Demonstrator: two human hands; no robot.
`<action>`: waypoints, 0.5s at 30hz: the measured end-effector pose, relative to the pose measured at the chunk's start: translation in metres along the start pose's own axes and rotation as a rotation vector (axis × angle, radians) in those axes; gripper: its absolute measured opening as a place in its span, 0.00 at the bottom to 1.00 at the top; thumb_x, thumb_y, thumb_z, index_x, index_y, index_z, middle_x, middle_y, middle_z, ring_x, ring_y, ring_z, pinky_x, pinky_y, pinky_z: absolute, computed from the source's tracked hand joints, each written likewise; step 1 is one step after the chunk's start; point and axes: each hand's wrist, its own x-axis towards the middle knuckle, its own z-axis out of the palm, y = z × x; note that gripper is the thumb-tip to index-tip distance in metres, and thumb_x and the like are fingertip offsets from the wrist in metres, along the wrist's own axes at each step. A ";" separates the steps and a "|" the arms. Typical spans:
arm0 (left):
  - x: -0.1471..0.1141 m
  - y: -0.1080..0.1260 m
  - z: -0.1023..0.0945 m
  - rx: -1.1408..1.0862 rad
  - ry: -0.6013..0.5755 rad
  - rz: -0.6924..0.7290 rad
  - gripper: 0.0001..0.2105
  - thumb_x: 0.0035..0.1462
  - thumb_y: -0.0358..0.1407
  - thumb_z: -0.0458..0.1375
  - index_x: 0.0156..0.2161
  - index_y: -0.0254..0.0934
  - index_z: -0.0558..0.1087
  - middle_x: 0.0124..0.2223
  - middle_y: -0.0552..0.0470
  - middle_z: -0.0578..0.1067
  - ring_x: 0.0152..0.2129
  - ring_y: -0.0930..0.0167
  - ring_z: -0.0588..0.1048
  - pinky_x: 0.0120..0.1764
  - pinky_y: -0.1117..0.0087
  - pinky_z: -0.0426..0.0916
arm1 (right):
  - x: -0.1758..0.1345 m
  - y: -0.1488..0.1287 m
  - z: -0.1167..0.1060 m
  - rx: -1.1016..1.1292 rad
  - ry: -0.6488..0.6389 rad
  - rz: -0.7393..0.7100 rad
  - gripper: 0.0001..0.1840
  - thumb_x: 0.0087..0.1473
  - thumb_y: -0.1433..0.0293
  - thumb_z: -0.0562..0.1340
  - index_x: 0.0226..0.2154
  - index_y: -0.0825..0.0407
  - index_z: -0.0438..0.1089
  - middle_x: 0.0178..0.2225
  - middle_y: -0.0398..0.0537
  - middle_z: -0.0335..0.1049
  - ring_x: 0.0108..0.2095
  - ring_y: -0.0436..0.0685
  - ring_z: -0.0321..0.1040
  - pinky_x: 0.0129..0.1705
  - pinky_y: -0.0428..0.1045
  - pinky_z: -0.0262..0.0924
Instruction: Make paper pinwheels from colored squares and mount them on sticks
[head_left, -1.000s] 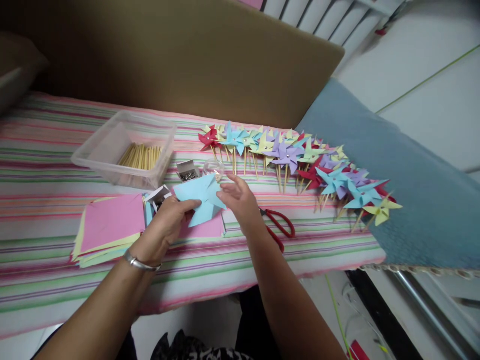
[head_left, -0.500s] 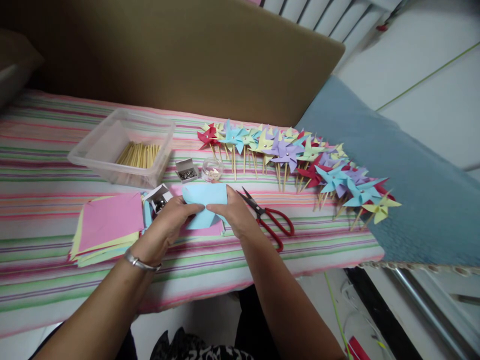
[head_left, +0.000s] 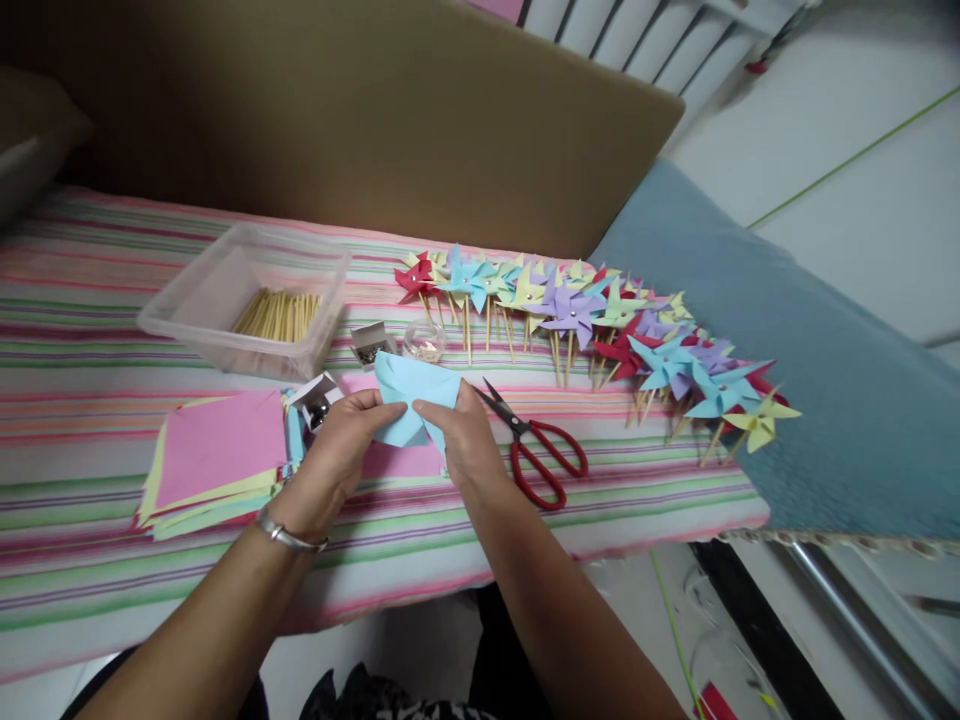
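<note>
A light blue sheet of paper (head_left: 420, 383) is held between both hands just above the striped tablecloth. My left hand (head_left: 349, 435) pinches its left side, thumb pressed near the middle. Opposite it, my right hand (head_left: 466, 432) grips the right side, its thumb also near the centre. The lower part of the sheet looks bent or cut into flaps; the fingers behind it are hidden. Beneath lies a pink sheet (head_left: 405, 461). Just right of my right hand are scissors with red handles (head_left: 551, 455), lying slightly apart. Left of my left hand is a small white box (head_left: 319, 395) holding shiny metal pieces.
A pile of coloured paper squares (head_left: 221, 445) lies at the left. Behind it stands a clear plastic tub (head_left: 176, 320) with wooden sticks (head_left: 277, 315). A small box (head_left: 370, 345) and a round clear container (head_left: 424, 342) are nearby. Several finished pinwheels (head_left: 574, 310) line the right, before a cardboard panel (head_left: 375, 120).
The blue paper has tilted, and its lower flaps have shifted between my thumbs. Both hands keep their grip on it. The view has moved slightly.
</note>
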 end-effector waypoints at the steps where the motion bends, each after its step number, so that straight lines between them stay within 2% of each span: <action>1: 0.001 0.000 -0.001 0.000 0.002 0.002 0.11 0.36 0.35 0.68 0.28 0.33 0.77 0.25 0.51 0.77 0.21 0.73 0.71 0.28 0.72 0.64 | 0.000 0.000 0.000 -0.001 -0.004 0.000 0.22 0.34 0.74 0.66 0.37 0.51 0.66 0.32 0.41 0.74 0.31 0.54 0.69 0.35 0.49 0.62; 6: 0.004 0.009 -0.006 -0.022 0.040 0.014 0.12 0.33 0.34 0.68 0.27 0.32 0.76 0.25 0.52 0.76 0.20 0.74 0.70 0.28 0.73 0.63 | -0.002 -0.001 0.001 -0.028 -0.116 0.013 0.23 0.36 0.73 0.65 0.40 0.51 0.66 0.32 0.42 0.74 0.30 0.53 0.68 0.33 0.47 0.62; 10: 0.002 0.024 -0.013 -0.037 0.059 0.025 0.14 0.31 0.32 0.68 0.29 0.33 0.75 0.26 0.53 0.75 0.20 0.75 0.69 0.26 0.73 0.62 | -0.002 0.001 0.001 -0.208 -0.132 -0.004 0.31 0.39 0.73 0.64 0.50 0.51 0.62 0.25 0.39 0.70 0.26 0.51 0.66 0.30 0.46 0.60; 12: 0.001 0.030 -0.017 -0.035 0.054 0.019 0.14 0.31 0.32 0.68 0.29 0.32 0.75 0.26 0.53 0.75 0.21 0.74 0.69 0.26 0.73 0.62 | -0.003 0.003 -0.001 -0.374 -0.105 -0.109 0.32 0.43 0.73 0.63 0.53 0.50 0.59 0.25 0.38 0.69 0.26 0.51 0.66 0.31 0.47 0.61; 15: 0.001 0.035 -0.023 -0.041 0.031 0.016 0.14 0.32 0.32 0.67 0.30 0.32 0.75 0.25 0.52 0.74 0.22 0.73 0.70 0.27 0.73 0.63 | -0.006 0.004 -0.005 -0.657 -0.084 -0.416 0.34 0.47 0.74 0.61 0.57 0.47 0.55 0.38 0.47 0.71 0.37 0.55 0.69 0.40 0.52 0.64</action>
